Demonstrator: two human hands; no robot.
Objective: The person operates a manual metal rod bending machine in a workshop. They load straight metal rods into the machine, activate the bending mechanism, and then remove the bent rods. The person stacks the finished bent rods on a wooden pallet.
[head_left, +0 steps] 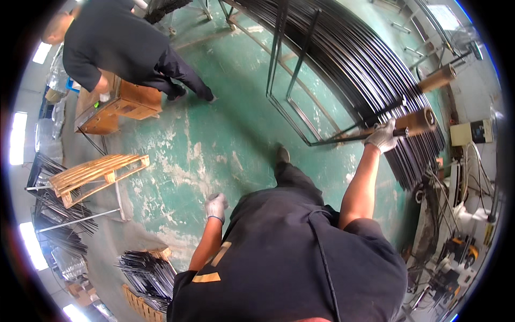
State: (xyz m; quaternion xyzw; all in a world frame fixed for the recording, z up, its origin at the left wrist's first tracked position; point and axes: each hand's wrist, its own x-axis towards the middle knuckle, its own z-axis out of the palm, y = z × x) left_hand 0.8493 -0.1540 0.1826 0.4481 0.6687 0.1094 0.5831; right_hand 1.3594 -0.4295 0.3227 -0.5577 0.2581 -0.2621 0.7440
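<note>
My right hand, in a pale work glove, is closed round bent black metal tubes at the right. Their open ends stick out just past the hand, and the tubes run left, then bend up toward the top edge. Right beside this hand is a thick brown pipe; whether the hand touches it I cannot tell. Behind them lies a long row of similar black tubes. My left hand, gloved too, hangs low at my side with its fingers curled in and nothing seen in them.
At the upper left a person in dark clothes stands by a brown wooden cabinet. A wooden pallet and stacked black metal parts are at the left. Machinery with cables stands at the lower right. The green floor is worn.
</note>
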